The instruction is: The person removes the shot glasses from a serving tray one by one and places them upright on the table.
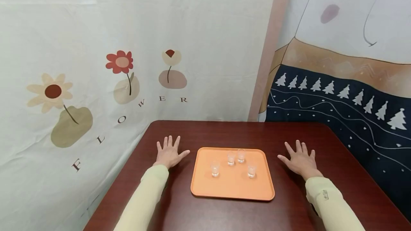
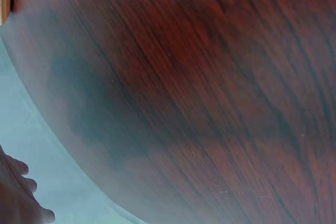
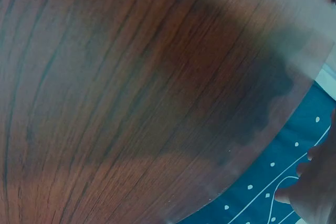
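In the head view an orange tray (image 1: 231,189) lies on the dark red wooden table (image 1: 179,211). Several small clear glasses stand upright on it: a front left glass (image 1: 215,169), a front right glass (image 1: 252,170), and two close together at the back, a glass (image 1: 231,158) and its neighbour (image 1: 240,155). To the left of the tray is my left hand (image 1: 169,153), palm down, fingers spread, holding nothing. My right hand (image 1: 300,159) is likewise spread on the tray's right, apart from it. Both wrist views show mostly wood grain, with fingers at a lower corner.
A pale cloth with printed flowers (image 1: 122,62) hangs behind and left of the table. On the right hangs a cloth printed with a bear and white trees (image 1: 343,92). The table's back edge (image 1: 237,122) runs along these cloths.
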A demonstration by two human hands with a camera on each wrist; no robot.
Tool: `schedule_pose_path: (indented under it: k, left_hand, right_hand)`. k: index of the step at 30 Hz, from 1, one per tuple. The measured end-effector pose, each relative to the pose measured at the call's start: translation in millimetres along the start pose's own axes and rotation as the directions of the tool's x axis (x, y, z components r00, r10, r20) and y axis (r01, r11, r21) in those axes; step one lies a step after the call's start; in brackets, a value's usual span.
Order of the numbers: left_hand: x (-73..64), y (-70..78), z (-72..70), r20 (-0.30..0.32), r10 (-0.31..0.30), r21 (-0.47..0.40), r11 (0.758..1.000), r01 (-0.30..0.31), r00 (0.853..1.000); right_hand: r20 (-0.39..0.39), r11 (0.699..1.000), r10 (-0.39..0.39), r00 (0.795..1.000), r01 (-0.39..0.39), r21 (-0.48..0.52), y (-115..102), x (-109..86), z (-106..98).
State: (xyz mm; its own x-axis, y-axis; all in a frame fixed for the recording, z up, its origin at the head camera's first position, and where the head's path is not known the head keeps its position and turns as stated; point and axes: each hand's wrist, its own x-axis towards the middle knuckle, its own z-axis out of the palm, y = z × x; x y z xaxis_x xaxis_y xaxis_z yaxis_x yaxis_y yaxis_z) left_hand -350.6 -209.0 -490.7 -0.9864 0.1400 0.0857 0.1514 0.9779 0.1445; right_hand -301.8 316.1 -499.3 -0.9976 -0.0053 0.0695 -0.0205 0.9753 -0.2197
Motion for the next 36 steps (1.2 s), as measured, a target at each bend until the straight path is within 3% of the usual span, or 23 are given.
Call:
schedule_pose_path:
  k: [6,17,26,36]
  left_hand:
    - [1.2,1.4,2.5,0.001,0.004,-0.029,1.000,-0.004,1.000]
    - [-1.1,11.4,-1.7,0.073,0.053,-0.130,0.991,-0.043,0.996]
    - [-1.4,12.9,5.0,0.120,0.123,-0.236,0.967,-0.092,0.985]
    - [-5.2,26.2,3.9,0.156,0.185,-0.280,0.950,-0.136,0.970]
  right_hand:
    - [0.008,1.000,-0.006,1.000,0.006,-0.004,-4.7,-0.8,-2.0]
    - [0.045,1.000,-0.006,0.999,0.005,0.027,-7.3,0.5,-0.2]
    - [0.050,0.997,-0.031,0.998,0.027,0.075,-12.2,0.6,3.2]
    - [0.014,0.993,-0.065,0.998,0.063,0.099,-17.3,1.8,3.0]
